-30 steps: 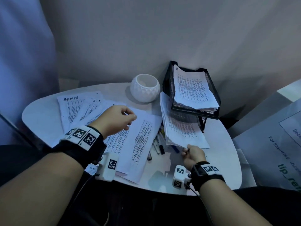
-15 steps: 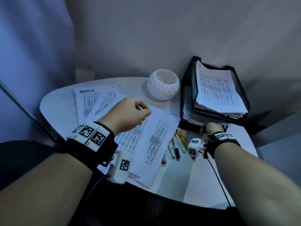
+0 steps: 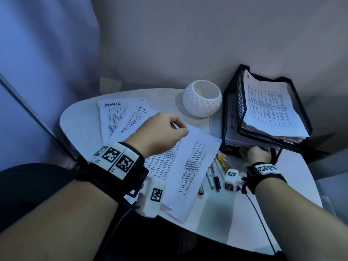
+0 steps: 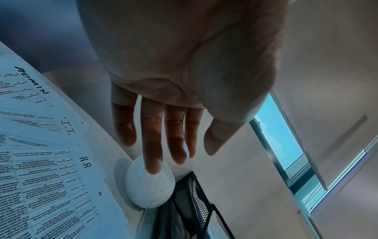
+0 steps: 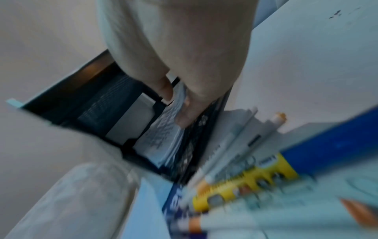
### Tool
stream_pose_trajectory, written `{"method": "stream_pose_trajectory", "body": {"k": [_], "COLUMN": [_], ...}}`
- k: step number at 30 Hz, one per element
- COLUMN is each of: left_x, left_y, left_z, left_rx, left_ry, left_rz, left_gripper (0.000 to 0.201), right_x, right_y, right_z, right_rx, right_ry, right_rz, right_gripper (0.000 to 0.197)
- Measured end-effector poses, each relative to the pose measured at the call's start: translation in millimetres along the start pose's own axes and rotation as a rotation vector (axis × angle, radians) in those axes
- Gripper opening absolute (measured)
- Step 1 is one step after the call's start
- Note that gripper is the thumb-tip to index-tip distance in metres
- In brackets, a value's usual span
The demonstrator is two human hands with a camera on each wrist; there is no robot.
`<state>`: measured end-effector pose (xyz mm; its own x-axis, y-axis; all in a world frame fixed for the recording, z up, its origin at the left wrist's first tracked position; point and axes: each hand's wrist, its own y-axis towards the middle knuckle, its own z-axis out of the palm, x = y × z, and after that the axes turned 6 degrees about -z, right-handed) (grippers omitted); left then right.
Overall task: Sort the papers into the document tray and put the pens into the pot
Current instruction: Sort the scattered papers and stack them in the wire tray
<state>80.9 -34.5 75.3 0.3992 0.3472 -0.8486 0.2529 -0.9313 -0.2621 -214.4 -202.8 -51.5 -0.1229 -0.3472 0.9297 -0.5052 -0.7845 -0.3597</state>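
The document tray (image 3: 267,110), a black mesh stack at the back right of the tabletop (image 3: 84,117), carried printed sheets on its upper tier, and its lower tier held the stack of papers (image 5: 163,139) I was feeding in. My right hand (image 3: 259,154) reached under the upper tier; in the right wrist view its grip was pinched on the near edge of that stack, thumb beneath and fingers above, which I judged was the hold needed to slide the sheets flat into a low slot. The loose papers (image 3: 188,162) lay fanned across the tabletop's middle with their handwritten headings ADMIN, I.T. and H.R exposed, presumably so each could be read before filing. My left hand (image 3: 160,134) hovered over that fan; the left wrist view showed its grip spread, fingers (image 4: 153,145) extended and holding nothing, placed, I judged, to take the next sheet. The pens (image 3: 216,172) lay in a loose cluster between the fanned papers and the tray, partly under a sheet's edge, just beside my right wrist. The white faceted pot (image 3: 202,101) stood upright behind the papers, just left of the tray, with no pens showing inside.
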Motion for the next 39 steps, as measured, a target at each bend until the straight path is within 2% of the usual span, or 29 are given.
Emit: {"method": "stream_pose_trajectory", "body": {"k": [2, 7, 8, 10, 12, 14, 16, 21, 23, 25, 26, 28, 33, 36, 39], "left_x": [-0.8, -4.2, -4.9, -5.4, -4.6, -3.0, -0.6, 9.5, 13.3, 15.4, 15.5, 14.0, 12.7, 10.2, 6.8], "left_y": [0.1, -3.6, -5.1, -7.4, -9.0, -10.3, -11.7, -12.4, -11.4, -10.1, -9.7, -9.9, -6.7, -5.8, -6.1], "left_z": [-2.9, -14.5, -19.6, -33.0, -49.4, -66.0, -80.3, -104.9, -110.2, -111.8, -111.3, -107.1, -86.3, -72.3, -61.7], "left_rx": [-0.003, -0.027, -0.037, -0.065, -0.104, -0.155, -0.201, -0.246, -0.258, -0.261, -0.259, -0.247, -0.177, -0.157, -0.141], "left_ry": [-0.016, -0.045, -0.037, -0.035, -0.062, -0.083, -0.085, -0.089, -0.102, -0.103, -0.092, -0.073, -0.003, 0.054, 0.053], "left_rz": [0.010, 0.022, 0.027, 0.031, 0.021, 0.015, 0.024, 0.028, 0.024, 0.014, 0.007, -0.007, -0.036, -0.076, -0.121], "left_gripper": [0.009, 0.008, 0.008, 0.007, 0.005, 0.005, 0.006, 0.005, 0.004, 0.004, 0.004, 0.003, 0.005, 0.031, 0.072], "right_x": [-9.2, -41.8, -48.5, -59.4, -65.3, -70.5, -76.9, -86.3, -86.4, -84.2, -81.0, -72.4, -51.2, -39.6, -27.6], "right_y": [-21.9, -89.9, -101.3, -122.1, -140.0, -153.8, -161.0, -165.4, -161.9, -153.9, -150.0, -142.1, -128.9, -132.0, -144.8], "right_z": [3.8, 37.6, 43.5, 52.8, 54.8, 54.9, 55.3, 56.9, 55.5, 52.0, 48.6, 38.6, 11.6, 5.2, 6.6], "right_rx": [-0.034, 0.351, 0.424, 0.558, 0.657, 0.718, 0.705, 0.562, 0.526, 0.476, 0.452, 0.393, 0.312, 0.375, 0.496], "right_ry": [-0.096, -0.342, -0.444, -0.734, -1.100, -1.270, -1.221, -0.988, -0.927, -0.857, -0.798, -0.664, -0.318, -0.160, -0.005], "right_rz": [-0.018, -0.164, -0.175, -0.217, -0.360, -0.473, -0.462, -0.337, -0.308, -0.318, -0.325, -0.320, -0.238, -0.202, -0.166], "right_gripper": [0.024, 0.005, 0.008, 0.035, 0.058, 0.069, 0.069, 0.061, 0.044, 0.013, 0.010, 0.018, 0.006, 0.014, 0.016]}}
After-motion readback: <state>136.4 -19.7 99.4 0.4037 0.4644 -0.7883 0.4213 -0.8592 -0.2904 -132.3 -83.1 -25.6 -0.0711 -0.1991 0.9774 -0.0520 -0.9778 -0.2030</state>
